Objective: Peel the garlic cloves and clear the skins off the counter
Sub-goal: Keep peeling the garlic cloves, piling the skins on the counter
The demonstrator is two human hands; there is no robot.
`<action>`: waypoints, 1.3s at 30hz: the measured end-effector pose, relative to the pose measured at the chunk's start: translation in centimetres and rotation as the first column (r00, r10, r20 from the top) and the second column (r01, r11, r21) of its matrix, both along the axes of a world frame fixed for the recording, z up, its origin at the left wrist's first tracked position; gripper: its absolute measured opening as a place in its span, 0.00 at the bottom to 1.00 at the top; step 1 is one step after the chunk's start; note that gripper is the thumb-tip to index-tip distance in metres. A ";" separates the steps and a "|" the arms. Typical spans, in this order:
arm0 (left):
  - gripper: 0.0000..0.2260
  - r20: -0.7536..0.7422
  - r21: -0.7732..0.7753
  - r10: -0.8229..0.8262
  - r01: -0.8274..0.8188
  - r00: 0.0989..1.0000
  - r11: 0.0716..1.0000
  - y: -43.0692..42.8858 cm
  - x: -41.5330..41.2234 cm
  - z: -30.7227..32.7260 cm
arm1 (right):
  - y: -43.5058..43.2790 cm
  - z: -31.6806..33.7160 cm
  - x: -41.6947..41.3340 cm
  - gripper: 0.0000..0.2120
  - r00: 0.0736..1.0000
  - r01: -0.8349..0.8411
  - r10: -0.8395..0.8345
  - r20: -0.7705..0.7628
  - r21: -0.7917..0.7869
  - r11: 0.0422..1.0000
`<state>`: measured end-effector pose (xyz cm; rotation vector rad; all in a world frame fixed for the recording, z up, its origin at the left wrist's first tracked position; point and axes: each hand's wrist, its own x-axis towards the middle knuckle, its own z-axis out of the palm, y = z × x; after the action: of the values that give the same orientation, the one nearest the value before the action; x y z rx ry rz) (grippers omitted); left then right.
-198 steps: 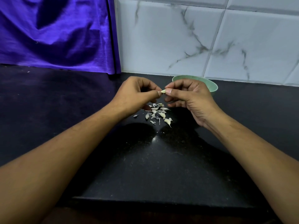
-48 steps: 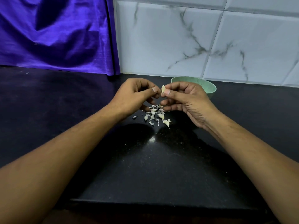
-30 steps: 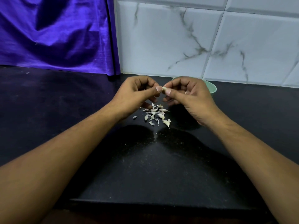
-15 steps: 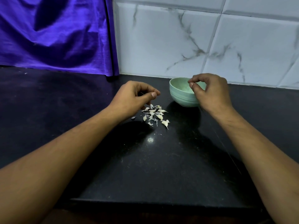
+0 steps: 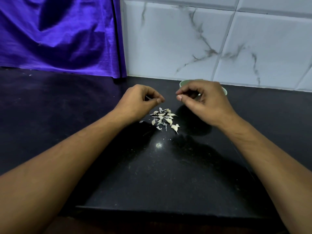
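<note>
1 green bowl (image 5: 182, 83), 1 skin pile (image 5: 164, 119), pieces too small to count. Left hand (image 5: 140, 101) curled, thumb on index, contents unclear; right hand (image 5: 205, 102) curled, empty.

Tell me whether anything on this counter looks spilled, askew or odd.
Only the garlic litter: skins and small pieces lie scattered loose on the black counter close by the left hand and right hand, with tiny flecks lying nearer the front edge. The green bowl, mostly hidden behind the right hand, shows no spill.
</note>
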<state>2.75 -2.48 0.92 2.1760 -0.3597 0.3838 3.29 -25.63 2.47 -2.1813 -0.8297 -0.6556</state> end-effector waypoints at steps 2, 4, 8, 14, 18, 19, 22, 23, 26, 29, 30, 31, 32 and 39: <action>0.02 -0.020 0.064 -0.011 0.012 1.000 0.998 0.2 -0.2 0.1 | 0.3 -0.7 0.3 0.04 0.990 -0.046 0.033 -0.137 -0.088 0.995; 0.10 -0.021 0.146 0.005 -0.002 1.000 0.989 0.4 -0.4 0.5 | 0.6 -1.3 0.4 0.04 0.977 -0.081 0.049 -0.210 -0.146 0.986; 0.09 -0.076 0.282 -0.042 0.062 0.996 0.958 0.9 -0.6 1.3 | 0.6 -1.5 0.4 0.02 0.952 -0.117 0.077 -0.296 -0.122 0.986; 0.07 -0.097 0.355 -0.095 0.124 0.991 0.927 1.7 -0.9 1.9 | 0.7 -1.7 0.4 0.01 0.928 -0.140 0.092 -0.361 -0.108 0.984; 0.16 -0.070 0.355 -0.082 0.101 0.994 0.929 1.8 -0.7 2.0 | 0.8 -1.9 0.4 0.01 0.920 -0.142 0.097 -0.380 -0.091 0.986; 0.14 -0.107 0.370 -0.091 0.124 0.990 0.921 1.9 -0.7 2.0 | 0.8 -2.0 0.5 0.01 0.916 -0.145 0.103 -0.389 -0.080 0.986; 0.10 -0.199 0.444 -0.109 0.188 0.974 0.876 2.0 -0.7 1.7 | 1.0 -2.1 0.4 0.01 0.901 -0.169 0.132 -0.414 -0.054 0.984; 0.11 -0.217 0.457 -0.103 0.194 0.971 0.868 1.9 -0.7 1.6 | 1.0 -2.1 0.4 0.01 0.897 -0.175 0.140 -0.419 -0.045 0.984; 0.12 -0.234 0.456 -0.107 0.206 0.966 0.866 1.6 -0.5 1.3 | 1.1 -2.1 0.5 0.01 0.892 -0.174 0.148 -0.428 -0.022 0.985; 0.08 -0.255 0.429 -0.129 0.232 0.958 0.873 1.6 -0.4 1.2 | 1.1 -2.1 0.5 0.01 0.886 -0.178 0.150 -0.438 -0.022 0.984; 0.07 -0.257 0.427 -0.132 0.235 0.957 0.873 1.6 -0.3 1.1 | 1.1 -2.2 0.5 0.01 0.884 -0.181 0.153 -0.441 -0.023 0.983; 0.07 -0.257 0.427 -0.133 0.236 0.957 0.873 1.7 -0.4 1.1 | 1.1 -2.2 0.5 0.01 0.883 -0.184 0.154 -0.444 -0.024 0.983; 0.08 -0.253 0.432 -0.132 0.234 0.958 0.871 1.6 -0.4 1.0 | 1.1 -2.2 0.5 0.01 0.882 -0.185 0.156 -0.445 -0.023 0.982; 0.07 -0.166 0.471 -0.158 0.218 0.974 0.855 1.2 -0.4 0.8 | 1.3 -2.5 0.6 0.02 0.888 -0.188 0.168 -0.427 -0.006 0.982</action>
<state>2.30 -1.25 1.76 2.6099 -0.6538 0.0448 3.88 -24.31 0.02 -2.1425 -0.7991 -0.0577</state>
